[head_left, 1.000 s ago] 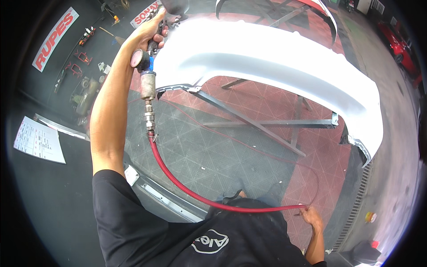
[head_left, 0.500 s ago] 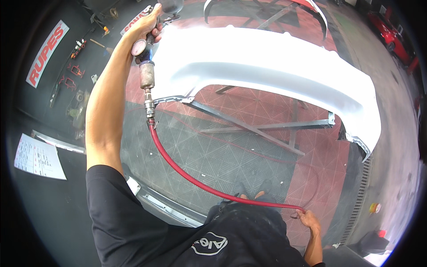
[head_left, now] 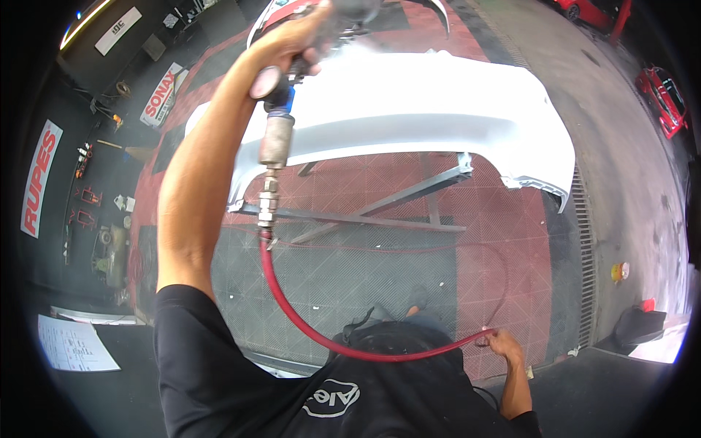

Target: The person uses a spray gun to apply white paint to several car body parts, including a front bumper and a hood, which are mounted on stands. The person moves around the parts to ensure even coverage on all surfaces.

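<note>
My left hand (head_left: 296,42), raised at the top, is closed round the handle of a spray gun. The spray gun (head_left: 356,10) has a dark cup on top and is partly blurred. Below its handle hang a round pressure gauge (head_left: 267,82) and a metal inline filter (head_left: 276,139). A pale mist shows in front of the nozzle, over a glossy white car bumper (head_left: 438,95) on a metal stand (head_left: 380,212). From the filter a red air hose (head_left: 307,328) curves across my front to my right hand (head_left: 505,344), whose fingers are closed on it at low right.
Another bumper (head_left: 442,16), with a red part, stands behind. A thin stretch of hose (head_left: 504,270) loops over the grey and red floor tiles (head_left: 409,270). A drain grate (head_left: 584,255) runs along the right. Tools hang on the dark left wall, near a paper sheet (head_left: 77,343).
My view has swung left. My left hand and the spray gun have moved rightward along the bumper, and the hose sags lower. My right hand still grips the hose.
</note>
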A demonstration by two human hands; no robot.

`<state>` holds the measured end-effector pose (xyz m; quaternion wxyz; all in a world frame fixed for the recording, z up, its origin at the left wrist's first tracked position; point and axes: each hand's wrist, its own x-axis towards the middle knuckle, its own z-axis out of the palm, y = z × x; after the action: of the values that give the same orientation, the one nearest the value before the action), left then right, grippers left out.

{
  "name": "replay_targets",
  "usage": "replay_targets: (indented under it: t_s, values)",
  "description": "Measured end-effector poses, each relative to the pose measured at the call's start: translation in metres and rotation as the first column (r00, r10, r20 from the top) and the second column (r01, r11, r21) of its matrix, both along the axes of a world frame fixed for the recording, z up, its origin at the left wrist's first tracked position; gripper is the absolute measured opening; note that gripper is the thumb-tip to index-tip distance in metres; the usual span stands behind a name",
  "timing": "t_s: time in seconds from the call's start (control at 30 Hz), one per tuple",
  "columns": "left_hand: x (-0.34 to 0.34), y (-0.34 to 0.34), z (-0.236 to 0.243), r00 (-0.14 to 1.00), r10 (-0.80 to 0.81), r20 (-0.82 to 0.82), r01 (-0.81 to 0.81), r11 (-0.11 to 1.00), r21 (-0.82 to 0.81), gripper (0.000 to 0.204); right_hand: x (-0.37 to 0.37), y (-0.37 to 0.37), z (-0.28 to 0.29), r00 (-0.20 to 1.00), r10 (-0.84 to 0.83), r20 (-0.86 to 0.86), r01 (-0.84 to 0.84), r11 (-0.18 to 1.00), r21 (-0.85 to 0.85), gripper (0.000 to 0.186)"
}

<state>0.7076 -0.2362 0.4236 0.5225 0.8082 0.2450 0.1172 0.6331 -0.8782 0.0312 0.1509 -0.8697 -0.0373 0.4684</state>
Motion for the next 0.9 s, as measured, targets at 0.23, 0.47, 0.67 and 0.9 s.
replay_targets:
  t_s: [0.23, 0.47, 0.67, 0.9]
  values:
    - [0.041, -0.117, -0.019, 0.950, -0.272, 0.157, 0.304, 0.921, -0.244, 0.068, -0.029, -0.119, -0.090, 0.996, 0.069, 0.048, -0.065, 0.994, -0.088, 0.062]
    - [-0.038, -0.057, -0.034, 0.993, 0.020, 0.116, 0.014, 0.957, -0.290, 0.072, -0.020, -0.102, -0.103, 0.997, -0.009, -0.073, 0.001, 0.994, -0.111, 0.062]
    - [-0.170, 0.087, -0.050, 0.954, 0.296, 0.048, -0.281, 0.939, -0.199, 0.070, -0.034, 0.050, -0.044, 0.988, 0.150, 0.031, -0.140, 0.969, -0.204, 0.058]
    - [-0.282, 0.262, -0.074, 0.899, 0.434, 0.059, -0.428, 0.899, -0.092, 0.065, -0.094, 0.155, -0.053, 0.979, 0.168, 0.115, -0.157, 0.983, -0.098, 0.063]
